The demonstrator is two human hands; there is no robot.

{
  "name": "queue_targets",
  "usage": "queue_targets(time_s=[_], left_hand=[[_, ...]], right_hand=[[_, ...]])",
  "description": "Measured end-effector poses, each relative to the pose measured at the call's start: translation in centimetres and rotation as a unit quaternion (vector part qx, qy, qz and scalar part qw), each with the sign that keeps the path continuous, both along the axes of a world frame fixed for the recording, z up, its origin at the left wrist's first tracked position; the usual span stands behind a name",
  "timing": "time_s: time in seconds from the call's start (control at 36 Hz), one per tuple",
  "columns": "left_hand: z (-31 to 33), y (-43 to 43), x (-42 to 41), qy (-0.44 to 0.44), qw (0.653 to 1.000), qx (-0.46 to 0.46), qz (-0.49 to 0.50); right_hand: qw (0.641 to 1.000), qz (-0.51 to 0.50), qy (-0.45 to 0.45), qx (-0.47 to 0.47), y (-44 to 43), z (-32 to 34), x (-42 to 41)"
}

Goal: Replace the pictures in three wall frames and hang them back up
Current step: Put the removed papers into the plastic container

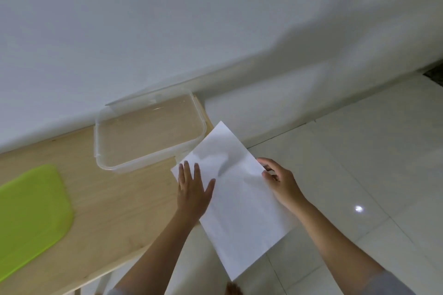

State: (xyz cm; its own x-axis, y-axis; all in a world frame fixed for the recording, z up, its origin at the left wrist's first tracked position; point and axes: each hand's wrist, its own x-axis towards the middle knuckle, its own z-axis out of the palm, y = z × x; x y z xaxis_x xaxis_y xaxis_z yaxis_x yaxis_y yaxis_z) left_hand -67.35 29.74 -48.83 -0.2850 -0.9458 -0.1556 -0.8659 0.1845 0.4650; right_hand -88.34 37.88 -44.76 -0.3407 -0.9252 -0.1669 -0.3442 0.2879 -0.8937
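Now, sheet (242,211) between hands (191,189) (281,183) (both touching).

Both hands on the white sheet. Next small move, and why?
Probably slide the white sheet leftward onto the wooden table: most of it hangs over the floor, only its left corner over the wood. The left hand lies flat on it; the right hand pinches its right edge.

One each (sheet (242,211), tub (134,166), green lid (31,213))
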Motion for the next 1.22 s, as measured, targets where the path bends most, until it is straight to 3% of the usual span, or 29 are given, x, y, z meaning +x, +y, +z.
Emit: queue_targets(time_s=[0.25,0.44,0.78,1.03,1.22], left_hand=[[5.5,-6.5,-1.5,0.077,0.989,-0.121,-0.042],[7.8,-11.1,3.1,0.107,0.979,-0.162,-0.065],[7.2,-22.1,14.5,0.126,0.973,-0.137,0.134],[4.4,-24.3,16.5,0.185,0.934,-0.045,0.302],[2.7,-23.3,15.2,0.191,0.915,-0.024,0.355]], right_hand=[[0.997,-0.012,-0.059,-0.055,-0.3,3.4,-2.0],[0.995,-0.006,-0.057,-0.083,-5.9,5.5,0.2],[0.984,0.156,0.087,0.017,-23.9,6.9,6.0],[0.977,0.082,0.188,-0.057,-32.1,4.4,8.3],[0.969,0.049,0.235,-0.059,-33.5,1.3,9.1]])
